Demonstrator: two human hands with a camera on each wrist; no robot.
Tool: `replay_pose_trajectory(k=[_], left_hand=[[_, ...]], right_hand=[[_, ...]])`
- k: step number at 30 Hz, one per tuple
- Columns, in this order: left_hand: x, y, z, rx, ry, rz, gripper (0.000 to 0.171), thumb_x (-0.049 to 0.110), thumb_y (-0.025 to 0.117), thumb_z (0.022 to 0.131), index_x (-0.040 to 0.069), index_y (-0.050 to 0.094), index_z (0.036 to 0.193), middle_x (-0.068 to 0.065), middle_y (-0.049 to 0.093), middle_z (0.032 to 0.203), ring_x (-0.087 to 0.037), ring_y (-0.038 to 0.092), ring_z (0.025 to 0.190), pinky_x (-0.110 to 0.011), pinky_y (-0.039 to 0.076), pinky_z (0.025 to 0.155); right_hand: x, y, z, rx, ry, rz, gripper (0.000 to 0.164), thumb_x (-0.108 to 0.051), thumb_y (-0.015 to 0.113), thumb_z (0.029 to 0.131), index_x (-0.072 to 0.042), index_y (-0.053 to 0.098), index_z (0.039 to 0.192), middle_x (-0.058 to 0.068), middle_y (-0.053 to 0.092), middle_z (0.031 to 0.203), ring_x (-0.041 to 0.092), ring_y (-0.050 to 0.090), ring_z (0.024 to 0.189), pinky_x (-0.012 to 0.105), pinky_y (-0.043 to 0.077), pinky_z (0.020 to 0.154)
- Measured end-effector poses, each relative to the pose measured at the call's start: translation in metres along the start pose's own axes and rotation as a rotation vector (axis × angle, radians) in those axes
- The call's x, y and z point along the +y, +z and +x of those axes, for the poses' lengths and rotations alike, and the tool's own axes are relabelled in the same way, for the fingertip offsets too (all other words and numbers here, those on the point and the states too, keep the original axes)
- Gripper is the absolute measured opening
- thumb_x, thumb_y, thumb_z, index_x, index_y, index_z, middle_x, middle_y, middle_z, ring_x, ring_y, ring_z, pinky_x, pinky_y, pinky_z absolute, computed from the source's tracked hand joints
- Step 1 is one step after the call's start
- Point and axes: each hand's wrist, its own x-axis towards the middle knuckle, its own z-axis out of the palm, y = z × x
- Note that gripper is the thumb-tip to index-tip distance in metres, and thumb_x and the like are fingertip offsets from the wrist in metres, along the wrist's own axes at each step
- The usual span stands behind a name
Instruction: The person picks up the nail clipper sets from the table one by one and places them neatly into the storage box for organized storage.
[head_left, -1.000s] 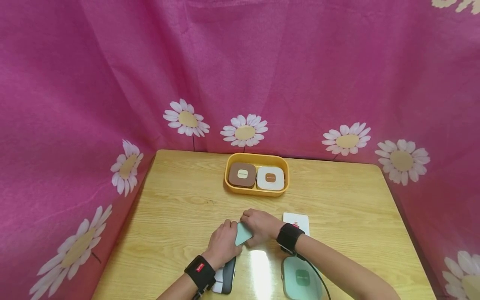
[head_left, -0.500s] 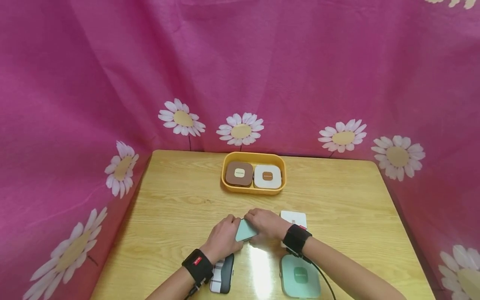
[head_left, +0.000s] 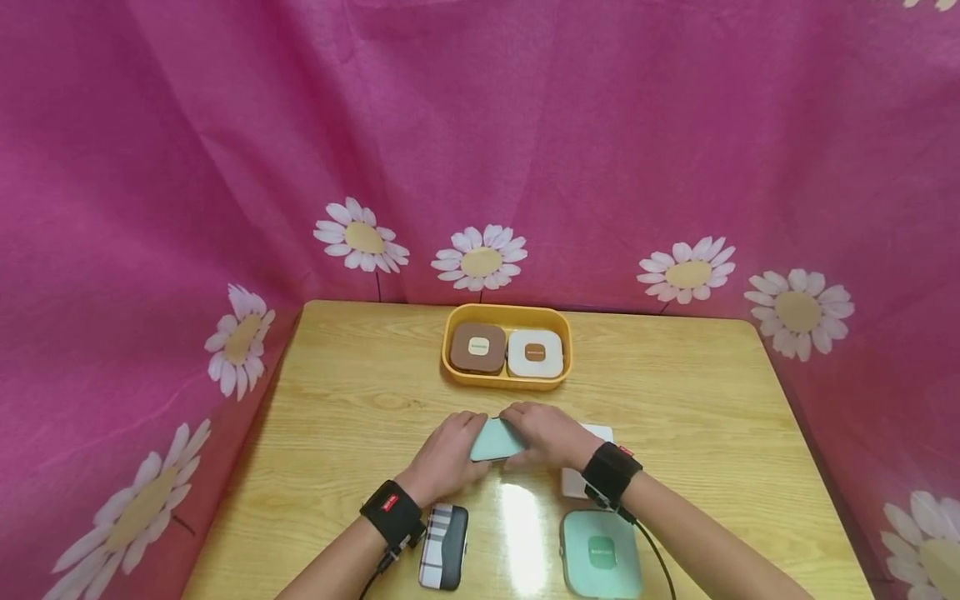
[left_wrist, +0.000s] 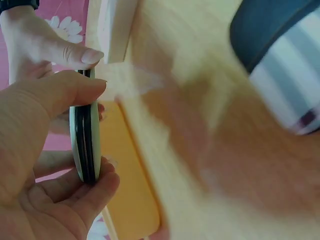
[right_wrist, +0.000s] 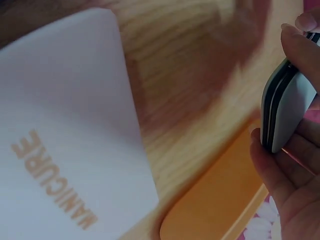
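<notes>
Shifts small mint case (head_left: 495,442) toward twelve o'clock since a second ago, pinching it in left hand (head_left: 447,454) and right hand (head_left: 551,435), at tray's (head_left: 507,382) six o'clock and white box's (head_left: 574,483) ten.

Beyond the fingers (left_wrist: 100,192), an oblong yellow-orange tray (head_left: 506,382) holds a brown rounded-square case (head_left: 478,347) and a white one (head_left: 536,353). Right of the fingers lies a white MANICURE box (right_wrist: 75,115); on their near side, a black-and-plaid oblong case (head_left: 443,547) leftward, a mint-green rounded-square case (head_left: 601,553) rightward.
</notes>
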Motion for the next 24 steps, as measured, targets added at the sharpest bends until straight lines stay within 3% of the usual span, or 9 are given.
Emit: replay_pose_trajectory(k=[7, 19, 24], left_hand=[[0.004, -0.012, 0.018, -0.032, 0.003, -0.025, 0.074, 0.037, 0.077, 0.078, 0.006, 0.047, 0.138, -0.006, 0.056, 0.125, -0.017, 0.052, 0.107, -0.032, 0.049, 0.087], [0.009, -0.022, 0.041, -0.010, 0.063, -0.050, 0.071, 0.038, 0.077, 0.078, 0.010, 0.048, 0.136, -0.002, 0.055, 0.121, -0.012, 0.050, 0.103, -0.030, 0.049, 0.085], [0.009, -0.024, 0.048, -0.011, 0.013, -0.146, 0.071, 0.044, 0.075, 0.079, 0.016, 0.047, 0.137, 0.001, 0.054, 0.124, -0.012, 0.050, 0.107, -0.032, 0.048, 0.089]], right_hand=[[0.009, -0.016, -0.006, 0.052, 0.038, 0.002, 0.070, -0.053, 0.081, 0.068, -0.012, 0.059, 0.121, -0.004, 0.061, 0.106, 0.007, 0.054, 0.085, 0.026, 0.051, 0.075], [0.021, -0.032, -0.011, 0.149, 0.032, -0.025, 0.077, -0.050, 0.083, 0.066, -0.013, 0.056, 0.128, 0.000, 0.063, 0.111, 0.010, 0.057, 0.093, 0.032, 0.052, 0.081], [0.028, -0.036, -0.014, 0.176, 0.057, -0.052, 0.072, -0.051, 0.082, 0.066, -0.011, 0.059, 0.121, 0.000, 0.064, 0.100, 0.011, 0.057, 0.084, 0.030, 0.052, 0.073]])
